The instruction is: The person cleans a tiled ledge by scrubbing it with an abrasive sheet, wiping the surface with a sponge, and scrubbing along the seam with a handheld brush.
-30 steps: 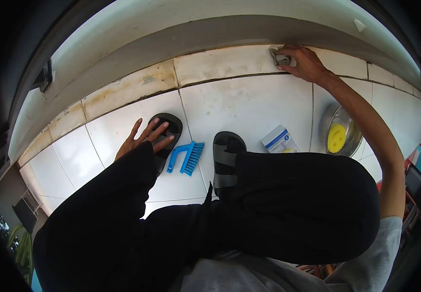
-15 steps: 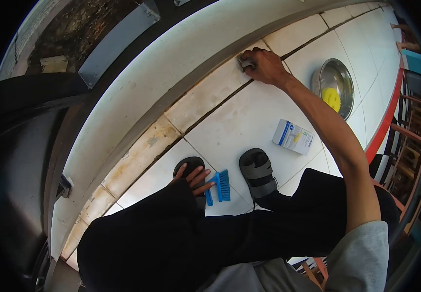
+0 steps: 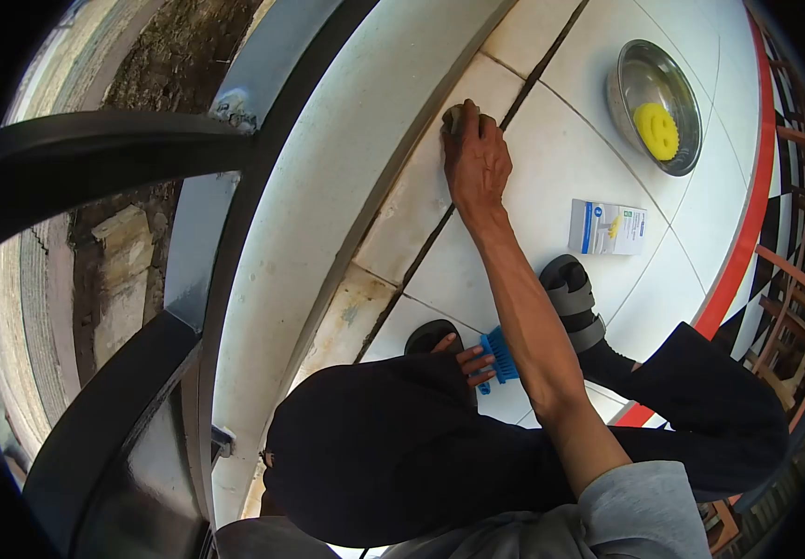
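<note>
Your right hand (image 3: 479, 166) pinches a grey pad (image 3: 453, 118) against the border tiles (image 3: 404, 228); progress looks partial, paler around the pad, with brownish stains (image 3: 351, 311) left nearer your knee (image 3: 351, 447). Your left hand (image 3: 475, 362) (mostly hidden) has fingers spread beside the blue brush (image 3: 500, 354).

The head-worn camera looks forward and down, close above black cloth-covered knees (image 3: 356, 452), toward the bare right hand (image 3: 479, 168) and white floor tiles (image 3: 551, 163); its dark margins seem distorted.
</note>
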A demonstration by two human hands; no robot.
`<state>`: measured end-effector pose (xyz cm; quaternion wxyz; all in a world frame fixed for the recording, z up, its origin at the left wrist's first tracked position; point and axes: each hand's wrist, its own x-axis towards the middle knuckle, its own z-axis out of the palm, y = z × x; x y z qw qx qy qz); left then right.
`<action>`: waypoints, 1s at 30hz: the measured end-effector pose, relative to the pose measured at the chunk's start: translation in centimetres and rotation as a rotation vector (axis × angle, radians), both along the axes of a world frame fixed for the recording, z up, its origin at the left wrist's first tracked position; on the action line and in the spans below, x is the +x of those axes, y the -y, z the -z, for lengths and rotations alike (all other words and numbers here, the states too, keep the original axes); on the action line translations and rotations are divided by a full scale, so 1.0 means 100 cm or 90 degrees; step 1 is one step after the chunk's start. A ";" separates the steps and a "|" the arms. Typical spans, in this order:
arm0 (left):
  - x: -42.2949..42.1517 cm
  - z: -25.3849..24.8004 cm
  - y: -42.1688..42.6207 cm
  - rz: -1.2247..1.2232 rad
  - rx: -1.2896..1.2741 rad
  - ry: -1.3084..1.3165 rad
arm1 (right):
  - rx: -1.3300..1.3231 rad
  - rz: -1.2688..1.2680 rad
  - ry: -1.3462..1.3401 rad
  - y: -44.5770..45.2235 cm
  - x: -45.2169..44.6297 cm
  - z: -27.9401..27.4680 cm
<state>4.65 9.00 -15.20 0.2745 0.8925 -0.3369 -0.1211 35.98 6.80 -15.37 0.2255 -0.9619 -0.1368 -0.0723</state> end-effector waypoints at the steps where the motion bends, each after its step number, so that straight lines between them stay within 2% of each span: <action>1: -0.001 0.000 -0.008 0.013 0.007 -0.008 | 0.012 -0.004 -0.013 -0.002 0.006 -0.006; 3: 0.000 -0.001 -0.019 0.044 0.015 -0.022 | -0.053 -0.031 -0.008 -0.006 0.012 0.001; 7: 0.004 -0.007 -0.037 0.108 0.025 -0.037 | -0.050 0.005 -0.044 -0.016 0.009 -0.004; 10: 0.014 -0.005 -0.061 0.141 0.052 -0.027 | -0.111 0.005 -0.071 -0.023 0.005 -0.009; 13: 0.020 0.001 -0.079 0.179 0.060 -0.011 | -0.161 -0.005 -0.085 -0.019 -0.026 -0.012; 16: 0.024 0.005 -0.086 0.184 0.062 0.001 | -0.166 -0.047 -0.024 -0.007 -0.048 -0.006; 19: 0.026 0.008 -0.088 0.191 0.060 0.006 | -0.190 -0.060 0.053 -0.004 -0.021 0.001; 21: 0.021 0.009 -0.088 0.195 0.060 0.004 | -0.175 -0.028 0.072 -0.009 0.032 0.003; 23: 0.016 0.008 -0.088 0.200 0.059 0.002 | -0.230 0.008 0.094 -0.010 0.077 0.011; 24: 0.014 0.007 -0.087 0.202 0.058 0.003 | -0.182 -0.007 0.115 -0.009 0.087 0.000; 27: 0.016 0.006 -0.078 0.198 0.053 0.017 | -0.135 0.053 0.108 -0.012 0.083 0.007; 30: 0.027 0.006 -0.075 0.202 0.058 0.035 | -0.148 0.048 0.055 -0.020 0.037 0.005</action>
